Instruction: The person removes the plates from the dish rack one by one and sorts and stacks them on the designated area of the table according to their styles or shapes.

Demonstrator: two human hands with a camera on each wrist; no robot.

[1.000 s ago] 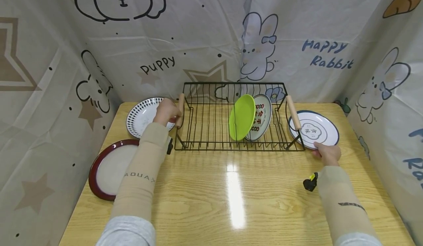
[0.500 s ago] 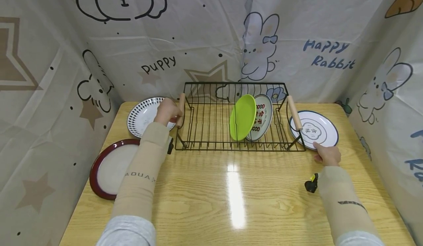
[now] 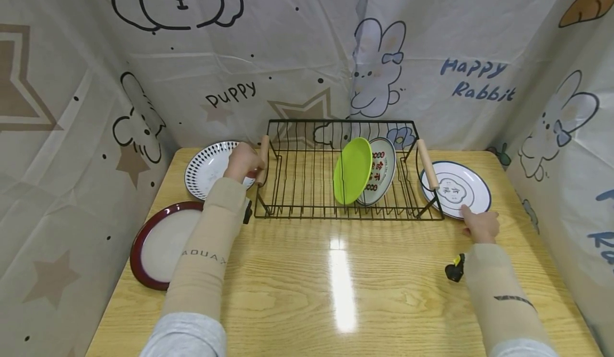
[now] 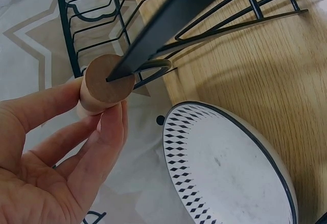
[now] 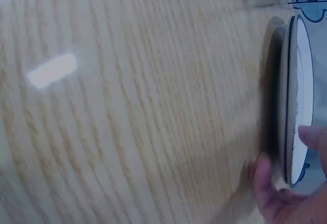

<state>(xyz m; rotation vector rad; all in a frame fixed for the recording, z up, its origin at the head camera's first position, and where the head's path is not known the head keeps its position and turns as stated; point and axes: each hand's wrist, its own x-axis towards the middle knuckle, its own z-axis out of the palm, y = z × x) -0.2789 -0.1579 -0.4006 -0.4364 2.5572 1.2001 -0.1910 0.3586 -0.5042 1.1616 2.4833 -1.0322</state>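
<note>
My left hand [image 3: 245,162] grips the left wooden handle [image 4: 106,83] of a black wire dish rack [image 3: 307,213], thumb and fingers around it. Inside the rack a lime-green plate [image 3: 352,170] leans beside a white plate with red print [image 3: 382,171]. On the right, my right hand [image 3: 482,225] is at the near edge of a blue-rimmed white plate [image 3: 472,194]. The right thumb [image 5: 309,133] touches its upper face. Below the rim, the fingers [image 5: 264,175] stand apart from the underside. Two rim lines, one over the other, show at that edge in the right wrist view.
A white dish with black diamonds [image 3: 206,173] lies left of the rack, partly behind the left hand. Nearer, the left forearm overlaps a maroon-rimmed plate [image 3: 165,250]. Printed cloth [image 3: 297,53] hangs around the wooden table [image 3: 384,293] on three sides.
My right hand has slid slightly right along the near edge of the blue-rimmed plate. The left hand keeps its hold on the rack handle, and the dishes stay in place.
</note>
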